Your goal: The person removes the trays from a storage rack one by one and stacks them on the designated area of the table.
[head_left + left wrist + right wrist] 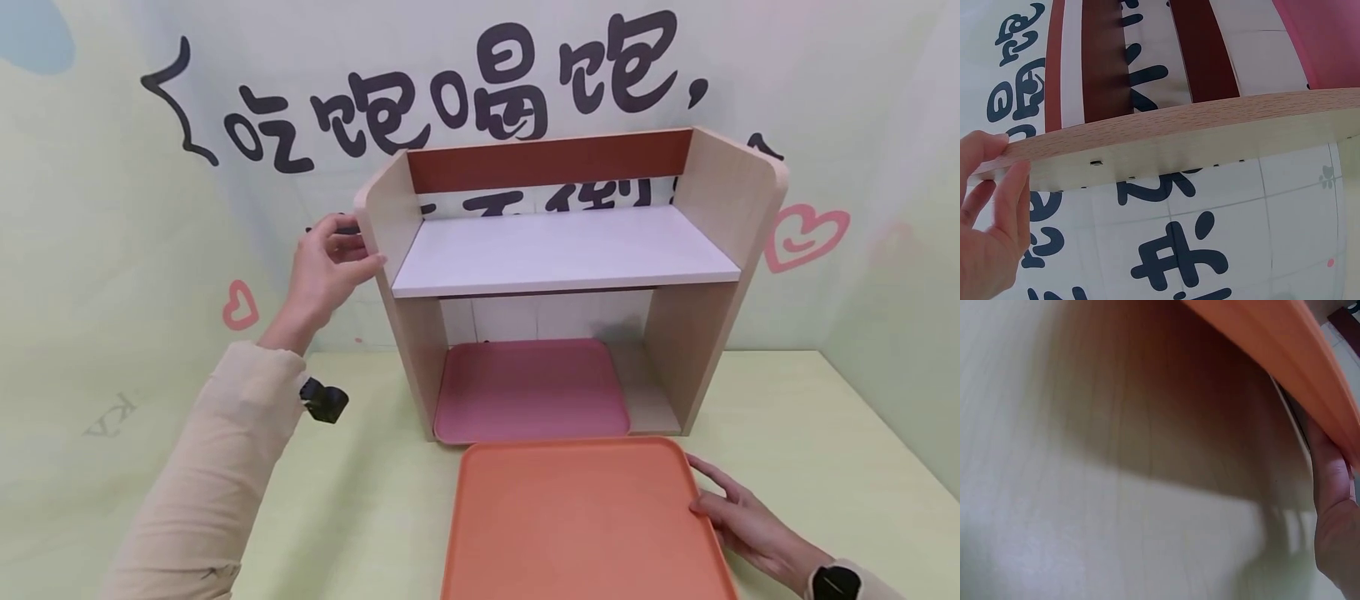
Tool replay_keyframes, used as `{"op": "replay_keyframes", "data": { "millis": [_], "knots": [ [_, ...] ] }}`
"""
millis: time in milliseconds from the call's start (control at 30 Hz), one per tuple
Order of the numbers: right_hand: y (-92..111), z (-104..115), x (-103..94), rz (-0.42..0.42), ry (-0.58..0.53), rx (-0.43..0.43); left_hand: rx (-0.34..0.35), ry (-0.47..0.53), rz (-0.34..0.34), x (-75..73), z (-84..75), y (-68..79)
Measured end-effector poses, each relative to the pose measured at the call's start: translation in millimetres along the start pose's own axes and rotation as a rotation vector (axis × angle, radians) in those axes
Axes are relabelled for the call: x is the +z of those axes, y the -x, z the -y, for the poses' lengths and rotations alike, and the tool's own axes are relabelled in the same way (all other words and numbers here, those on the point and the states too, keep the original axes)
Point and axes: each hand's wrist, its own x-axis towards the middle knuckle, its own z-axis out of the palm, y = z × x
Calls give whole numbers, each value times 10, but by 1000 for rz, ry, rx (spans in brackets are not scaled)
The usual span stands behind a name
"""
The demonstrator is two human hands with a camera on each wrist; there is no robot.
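Observation:
A small wooden shelf unit (566, 250) with a white middle board stands upright on the table. My left hand (330, 267) grips the front edge of its left side panel (1147, 128), thumb and fingers on either side. With my right hand (750, 521) I hold an orange tray (577, 525) by its right edge, thumb on top and fingers beneath. In the right wrist view the tray's rim is raised off the table and casts a shadow. A pink tray (532, 392) lies flat in the lower compartment, towards the left, its front edge near the orange tray's far edge.
The pale wood-grain table (352, 500) extends on both sides of the shelf. Behind it hangs a light backdrop (247, 225) with large black characters and pink hearts. The lower compartment's bare base (648, 396) shows right of the pink tray.

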Motion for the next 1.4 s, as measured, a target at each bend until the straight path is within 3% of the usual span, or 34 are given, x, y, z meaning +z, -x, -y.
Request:
{"op": "replay_keyframes", "data": {
  "millis": [367,733,933,1400],
  "knots": [
    [-79,-70,31,-44,94,-5,-3,-6,3,0,-7,-6],
    [-132,35,90,-138,483,-14,-18,6,14,10,-19,-15],
    [-170,74,106,-188,617,-14,-22,9,6,8,-13,-7],
    [-241,81,179,-289,741,-60,8,-1,10,9,-13,-13]
  ]
}}
